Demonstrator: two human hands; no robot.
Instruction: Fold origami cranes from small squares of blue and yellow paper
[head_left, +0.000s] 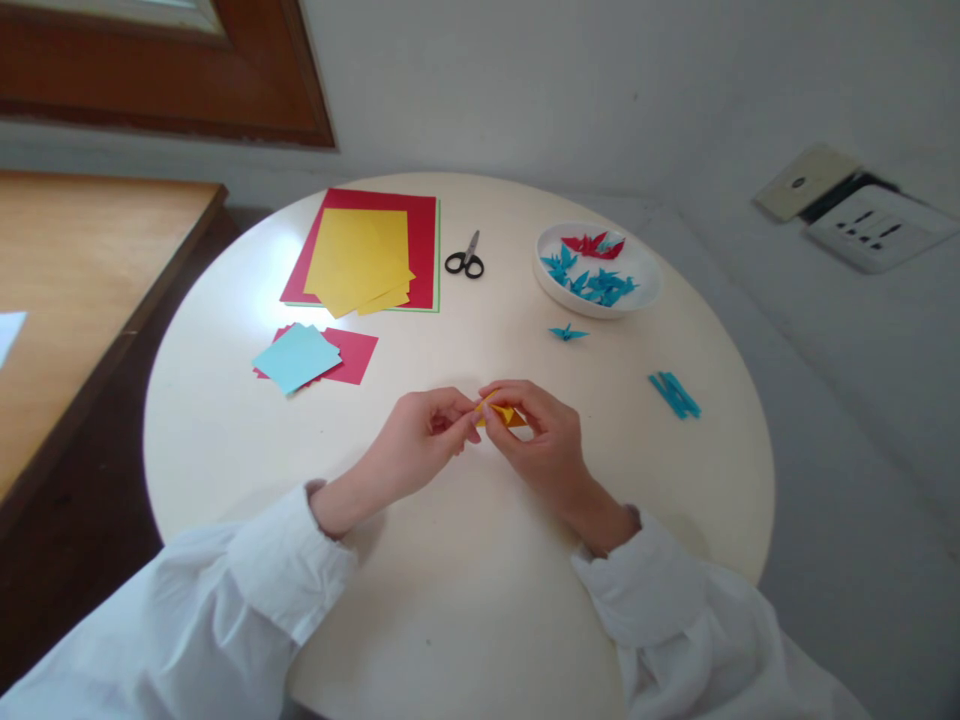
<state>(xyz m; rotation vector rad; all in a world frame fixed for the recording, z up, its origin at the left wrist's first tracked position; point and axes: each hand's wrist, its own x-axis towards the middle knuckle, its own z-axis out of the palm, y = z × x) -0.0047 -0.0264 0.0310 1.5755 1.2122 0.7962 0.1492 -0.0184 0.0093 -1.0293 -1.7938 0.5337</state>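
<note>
Both my hands meet over the middle of the round white table (450, 600). My left hand (420, 440) and my right hand (540, 440) each pinch a small folded piece of yellow-orange paper (504, 415) between their fingertips, just above the tabletop. Most of the paper is hidden by my fingers. Both arms wear white sleeves.
Yellow sheets (358, 260) lie on a red sheet (424, 235) at the back left. A light blue square (296, 357) rests on smaller red paper (356, 357). Black scissors (465, 260), a white bowl (637, 295) of blue and red folded cranes, one loose blue crane (568, 332) and blue strips (675, 395) lie around.
</note>
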